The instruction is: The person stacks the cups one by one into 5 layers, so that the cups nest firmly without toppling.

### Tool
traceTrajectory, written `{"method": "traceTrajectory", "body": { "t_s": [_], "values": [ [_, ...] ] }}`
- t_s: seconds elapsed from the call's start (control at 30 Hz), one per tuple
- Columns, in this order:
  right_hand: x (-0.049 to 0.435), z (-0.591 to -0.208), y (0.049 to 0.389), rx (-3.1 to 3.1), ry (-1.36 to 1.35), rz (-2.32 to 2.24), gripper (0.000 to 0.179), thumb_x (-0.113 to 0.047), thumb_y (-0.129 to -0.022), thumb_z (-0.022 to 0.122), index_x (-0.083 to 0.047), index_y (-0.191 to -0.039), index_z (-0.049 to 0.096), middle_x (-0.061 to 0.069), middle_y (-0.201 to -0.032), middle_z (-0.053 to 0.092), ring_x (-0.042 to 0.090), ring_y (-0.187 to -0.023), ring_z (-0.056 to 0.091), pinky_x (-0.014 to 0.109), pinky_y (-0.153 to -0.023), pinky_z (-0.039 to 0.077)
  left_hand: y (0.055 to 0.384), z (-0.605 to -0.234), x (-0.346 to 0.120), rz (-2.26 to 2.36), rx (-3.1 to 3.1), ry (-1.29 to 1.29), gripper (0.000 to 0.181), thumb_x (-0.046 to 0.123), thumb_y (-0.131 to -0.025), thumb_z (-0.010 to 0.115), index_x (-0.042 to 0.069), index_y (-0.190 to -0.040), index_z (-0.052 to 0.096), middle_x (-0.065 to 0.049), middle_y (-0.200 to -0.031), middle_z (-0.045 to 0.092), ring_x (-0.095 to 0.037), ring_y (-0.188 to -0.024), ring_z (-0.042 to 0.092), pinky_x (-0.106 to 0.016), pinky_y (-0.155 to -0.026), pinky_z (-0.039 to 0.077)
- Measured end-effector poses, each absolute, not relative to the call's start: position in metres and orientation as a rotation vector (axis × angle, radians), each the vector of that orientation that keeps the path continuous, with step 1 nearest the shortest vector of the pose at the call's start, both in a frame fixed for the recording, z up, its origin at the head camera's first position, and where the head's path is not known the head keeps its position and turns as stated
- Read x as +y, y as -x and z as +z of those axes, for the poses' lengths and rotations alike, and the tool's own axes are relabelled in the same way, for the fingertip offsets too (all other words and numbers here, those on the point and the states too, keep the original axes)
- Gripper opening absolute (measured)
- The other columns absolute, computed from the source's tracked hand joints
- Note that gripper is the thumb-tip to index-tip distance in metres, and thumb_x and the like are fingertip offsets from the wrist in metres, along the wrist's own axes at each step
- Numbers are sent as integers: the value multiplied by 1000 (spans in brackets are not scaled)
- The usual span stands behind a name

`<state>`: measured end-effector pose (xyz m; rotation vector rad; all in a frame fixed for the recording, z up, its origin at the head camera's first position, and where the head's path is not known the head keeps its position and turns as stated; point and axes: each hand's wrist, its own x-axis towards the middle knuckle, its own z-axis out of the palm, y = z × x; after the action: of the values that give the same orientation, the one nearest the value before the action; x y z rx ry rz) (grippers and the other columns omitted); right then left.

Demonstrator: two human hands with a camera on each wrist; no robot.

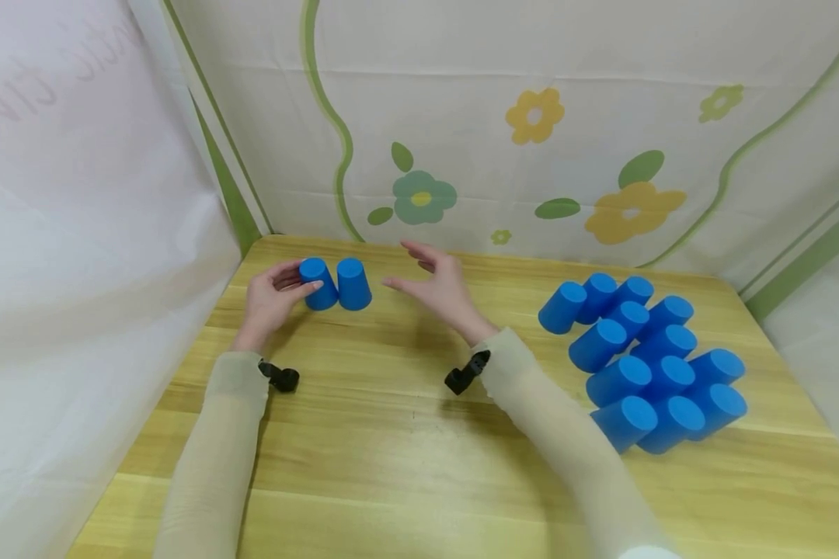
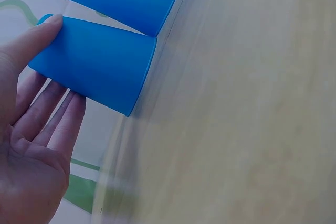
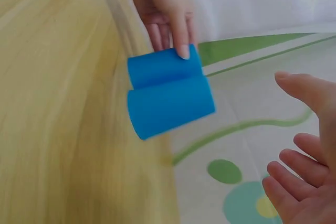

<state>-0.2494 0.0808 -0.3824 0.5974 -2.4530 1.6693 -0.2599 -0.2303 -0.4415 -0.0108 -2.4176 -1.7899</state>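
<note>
Two blue cups stand upside down side by side at the back left of the table, their rims touching or nearly so. My left hand grips the left cup, thumb on the near side and fingers on the far side, as the left wrist view also shows. Just right of it is the second cup, which neither hand appears to hold. To its right my right hand hovers with thumb and fingers spread apart. Nothing lies between them, and in the right wrist view this hand is apart from both cups.
On the right side of the wooden table a cluster of several upside-down blue cups stands close together, beside my right forearm. A flower-patterned curtain hangs along the back edge, and white cloth hangs at the left.
</note>
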Motion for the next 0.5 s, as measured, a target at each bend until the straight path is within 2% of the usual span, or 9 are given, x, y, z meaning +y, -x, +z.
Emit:
{"method": "traceTrajectory", "body": {
  "t_s": [0.27,0.5],
  "values": [
    [124,-377,229,-2491,-567,1572,70,-36,-85,85,-18,-146,57,-3,-146,55,16,-132,51,30,-107,42,259,-442,-230,-1791,-2407,29,61,28,-89,82,3,-140,59,-15,-136,61,-28,-123,59,-36,-103,49],
    [154,-381,214,-2539,-512,1514,71,-40,-85,84,-20,-147,56,1,-147,54,23,-134,50,34,-108,42,257,-443,-231,-1822,-2393,42,69,26,-87,84,7,-147,53,-14,-142,57,-28,-127,57,-37,-106,46]
  ]
}}
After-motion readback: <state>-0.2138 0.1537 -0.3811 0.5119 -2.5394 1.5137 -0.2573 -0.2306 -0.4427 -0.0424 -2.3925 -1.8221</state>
